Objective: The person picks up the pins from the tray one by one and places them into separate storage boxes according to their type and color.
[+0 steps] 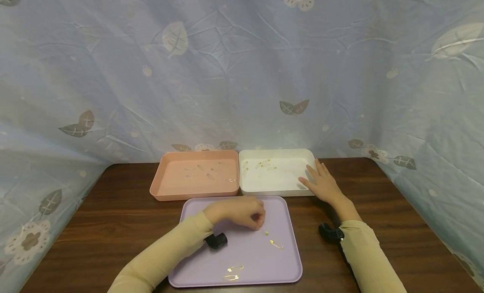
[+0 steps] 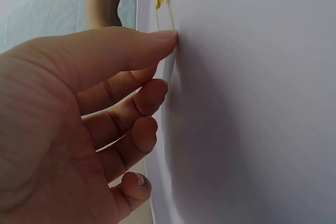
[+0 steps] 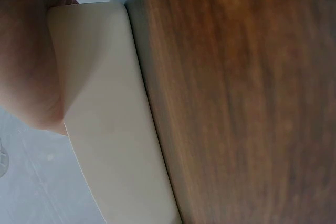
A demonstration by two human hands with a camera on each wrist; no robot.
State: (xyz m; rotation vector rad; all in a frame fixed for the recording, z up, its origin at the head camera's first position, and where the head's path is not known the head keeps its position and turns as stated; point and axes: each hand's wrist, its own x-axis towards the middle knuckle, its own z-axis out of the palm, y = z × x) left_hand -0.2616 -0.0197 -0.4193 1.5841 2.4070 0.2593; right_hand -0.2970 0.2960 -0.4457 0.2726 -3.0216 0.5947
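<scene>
Over the lilac tray [image 1: 261, 263], my left hand [image 1: 237, 211] pinches a gold safety pin [image 2: 161, 0] between thumb and index fingertip. The pin's clasp end sticks out past the thumb in the left wrist view, while the other end is hidden by the fingers. Another gold safety pin [image 1: 276, 244] lies just right of that hand, and two more lie near the tray's front edge. My right hand [image 1: 323, 186], fingers spread, rests at the right rim of the white tray [image 1: 291, 177]. In the right wrist view, the white tray's outer wall [image 3: 110, 114] hides most fingers.
Several gold safety pins [image 1: 264, 163] lie in the left half of the white tray. Beside it, a pink tray [image 1: 172, 179] holds several silver safety pins [image 1: 210, 176]. The trays stand on a dark wooden table [image 1: 102, 226], with a patterned cloth [image 1: 242, 74] hanging behind.
</scene>
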